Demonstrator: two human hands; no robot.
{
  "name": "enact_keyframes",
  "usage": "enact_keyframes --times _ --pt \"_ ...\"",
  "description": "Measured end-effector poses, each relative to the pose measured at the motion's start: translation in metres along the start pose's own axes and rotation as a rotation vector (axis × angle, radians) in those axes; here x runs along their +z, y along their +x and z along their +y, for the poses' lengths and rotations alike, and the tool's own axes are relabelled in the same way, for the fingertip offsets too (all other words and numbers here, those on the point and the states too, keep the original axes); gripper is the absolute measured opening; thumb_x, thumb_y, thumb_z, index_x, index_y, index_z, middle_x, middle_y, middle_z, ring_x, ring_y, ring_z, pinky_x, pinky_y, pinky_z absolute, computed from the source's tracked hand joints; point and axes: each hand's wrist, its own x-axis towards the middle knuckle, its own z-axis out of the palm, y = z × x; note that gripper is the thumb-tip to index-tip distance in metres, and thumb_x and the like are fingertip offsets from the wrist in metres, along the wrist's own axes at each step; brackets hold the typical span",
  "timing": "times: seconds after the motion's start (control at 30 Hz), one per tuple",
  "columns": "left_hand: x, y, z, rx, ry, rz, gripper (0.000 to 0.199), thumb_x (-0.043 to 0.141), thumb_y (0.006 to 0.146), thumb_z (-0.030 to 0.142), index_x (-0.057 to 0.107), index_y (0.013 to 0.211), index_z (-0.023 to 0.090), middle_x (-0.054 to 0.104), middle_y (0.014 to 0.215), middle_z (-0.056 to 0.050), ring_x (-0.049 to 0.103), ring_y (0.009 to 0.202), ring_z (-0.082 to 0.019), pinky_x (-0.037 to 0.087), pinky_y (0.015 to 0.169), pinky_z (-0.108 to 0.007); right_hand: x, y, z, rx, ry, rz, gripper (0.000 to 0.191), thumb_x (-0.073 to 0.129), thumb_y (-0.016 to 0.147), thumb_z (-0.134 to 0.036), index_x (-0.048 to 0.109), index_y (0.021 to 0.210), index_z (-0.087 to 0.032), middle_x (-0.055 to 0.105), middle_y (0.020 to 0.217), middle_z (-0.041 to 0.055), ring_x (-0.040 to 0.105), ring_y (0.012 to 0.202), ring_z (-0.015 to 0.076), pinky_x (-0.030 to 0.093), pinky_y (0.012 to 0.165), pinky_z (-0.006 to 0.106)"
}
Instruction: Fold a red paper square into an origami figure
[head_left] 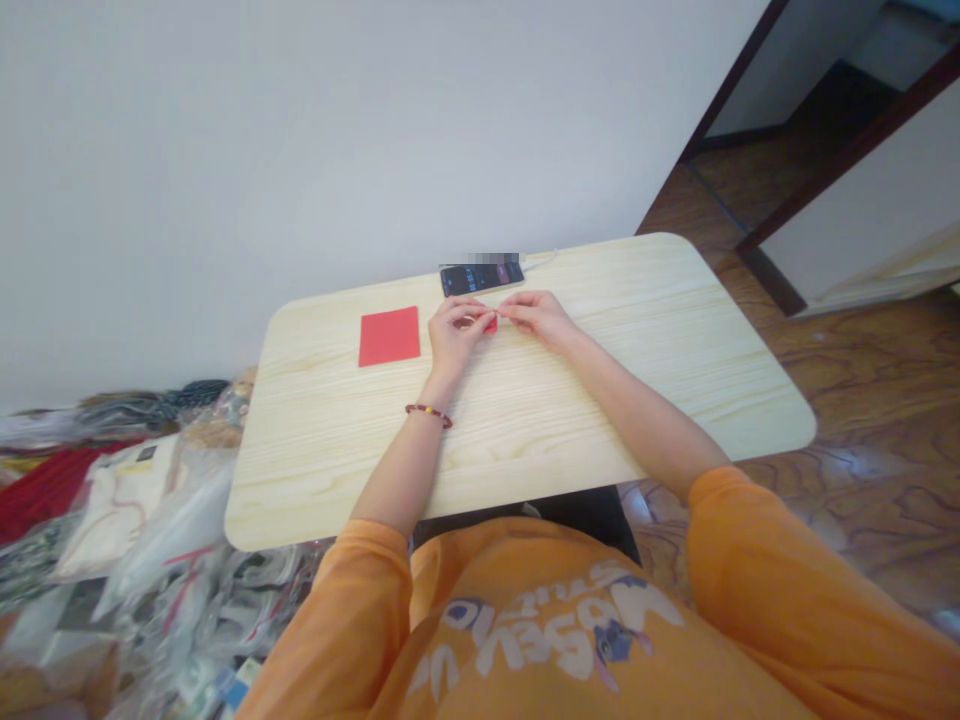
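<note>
Folded red paper point(491, 323) is pinched between the left hand point(455, 335) and right hand point(537, 318) over a pale wooden table point(540, 440), near a red square sheet point(389, 336) and a phone point(480, 279), a white wall point(300, 150) and brown floor point(862, 400) beyond.

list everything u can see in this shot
small red piece: 1, red, pinched between both hands' fingertips
red paper square: 1, red, flat on tabletop, left of hands
smartphone: 1, black, near tabletop's far edge
cable: 1, white, running from smartphone
wooden tabletop: 1, pale, under everything above
wall: 1, white, behind tabletop
door frame: 1, dark brown, upper right
floor: 1, brown patterned, right of tabletop
plastic bags: several, clear, heaped left of tabletop
red cloth: 1, red, in heap at left
left hand: 1, at small red piece
right hand: 1, at small red piece
beaded bracelet: 1, dark red, left wrist
t-shirt: 1, orange, on person
</note>
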Motion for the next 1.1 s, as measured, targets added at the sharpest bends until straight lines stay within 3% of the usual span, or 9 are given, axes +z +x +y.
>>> enact_keyframes --times 0.37,0.57,0.73,1.1 --pt "0.0 0.001 0.002 0.036 0.008 -0.009 0.002 0.075 0.071 0.021 0.072 0.07 0.021 0.065 0.081 -0.003 0.062 0.082 -0.015 0.051 0.068 -0.026 0.0 0.0 0.0 -0.053 -0.054 -0.002 0.03 0.079 0.057 -0.038 0.063 0.067 -0.015 0.047 0.047 -0.0054 0.033 0.044 0.0051 0.02 0.043 0.022" --pt "0.0 0.002 0.003 -0.019 0.023 0.006 0.004 0.075 0.069 0.021 0.071 0.067 0.02 0.065 0.082 -0.003 0.062 0.079 -0.014 0.05 0.065 -0.025 -0.001 -0.002 0.0 -0.372 -0.283 0.081 0.027 0.077 0.06 -0.036 0.065 0.074 -0.016 0.062 0.075 0.0014 0.047 0.061 0.0089 0.035 0.052 0.022" --pt "0.0 0.001 0.003 -0.046 0.046 -0.01 0.004 0.074 0.07 0.023 0.071 0.069 0.02 0.065 0.083 -0.003 0.062 0.082 -0.015 0.05 0.067 -0.026 0.0 -0.008 -0.001 -0.481 -0.438 0.097 0.016 0.07 0.068 -0.031 0.066 0.072 -0.016 0.058 0.08 0.0027 0.047 0.064 0.0098 0.036 0.052 0.023" --pt "-0.002 0.001 0.002 0.012 0.104 -0.038 0.006 0.073 0.072 0.026 0.071 0.07 0.02 0.064 0.083 -0.004 0.062 0.081 -0.016 0.051 0.064 -0.026 0.001 -0.008 -0.003 -0.447 -0.548 0.077 0.007 0.067 0.071 -0.023 0.063 0.069 -0.018 0.056 0.076 0.0023 0.047 0.066 0.0123 0.035 0.056 0.025"
